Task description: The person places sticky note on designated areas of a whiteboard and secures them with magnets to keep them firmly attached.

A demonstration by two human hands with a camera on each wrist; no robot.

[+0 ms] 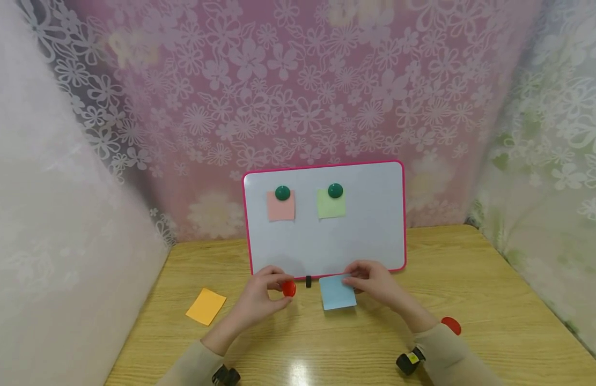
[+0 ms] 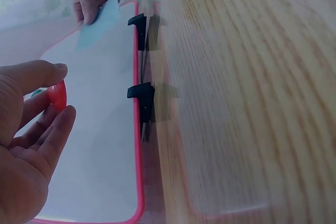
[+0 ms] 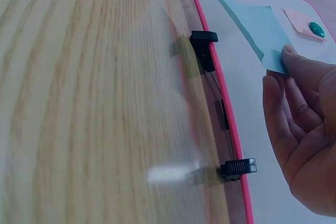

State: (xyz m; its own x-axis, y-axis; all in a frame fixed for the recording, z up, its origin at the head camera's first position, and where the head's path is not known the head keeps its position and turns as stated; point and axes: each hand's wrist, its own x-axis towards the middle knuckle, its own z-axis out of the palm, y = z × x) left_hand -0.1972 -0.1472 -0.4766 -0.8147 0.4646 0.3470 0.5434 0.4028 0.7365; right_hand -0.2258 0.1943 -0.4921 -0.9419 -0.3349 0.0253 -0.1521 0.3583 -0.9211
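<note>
Between thumb and fingers, my left hand point(image 1: 264, 294) pinches a round red magnet point(image 1: 289, 288), held just in front of the board's lower edge. To its right, my right hand point(image 1: 375, 282) grips a light blue sticky note point(image 1: 338, 292) by its right edge. Behind both hands a whiteboard point(image 1: 370, 225) with a pink frame leans upright. On it a pink note point(image 1: 281, 209) and a pale green note point(image 1: 331, 206) hang, each under a green magnet point(image 1: 282, 193). In the right wrist view the blue note point(image 3: 252, 24) is seen at a slant, pinched at its near end.
An orange sticky note point(image 1: 206, 306) lies on the wooden table point(image 1: 182, 354) at the left. Another red magnet point(image 1: 451, 325) rests at the right, partly behind the right sleeve. Black clips point(image 2: 140, 98) support the board's bottom edge. A floral curtain point(image 1: 298, 107) hangs behind.
</note>
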